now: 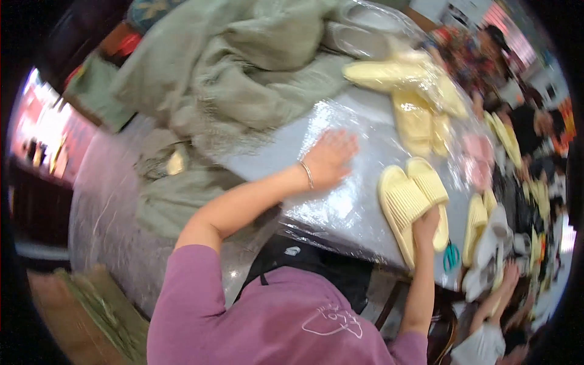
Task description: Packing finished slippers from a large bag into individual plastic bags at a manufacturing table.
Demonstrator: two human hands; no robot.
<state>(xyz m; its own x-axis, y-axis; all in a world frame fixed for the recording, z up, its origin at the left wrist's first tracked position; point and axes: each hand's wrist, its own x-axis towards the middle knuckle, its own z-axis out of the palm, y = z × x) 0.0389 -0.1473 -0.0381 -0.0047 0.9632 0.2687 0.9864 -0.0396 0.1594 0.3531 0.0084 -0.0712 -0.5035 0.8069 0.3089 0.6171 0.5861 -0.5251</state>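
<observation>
My left hand (331,159), a bracelet on its wrist, is stretched out flat over the plastic-covered table (322,210). It is slightly blurred and holds nothing. My right hand (427,224) grips a pair of pale yellow ribbed slippers (409,205) near the table's right side, its fingers partly hidden by them. Beyond them lie more yellow slippers (413,115) in clear plastic wrap. Teal-handled scissors (451,258) rest close to my right wrist.
A large grey-green woven sack (243,79) covers the table's far left and hangs over its edge. Grey wrapped slippers (359,39) lie at the back, pink ones (477,159) to the right. Other people (468,61) work along the right side, a co-worker's hand (510,275) near white slippers (483,271).
</observation>
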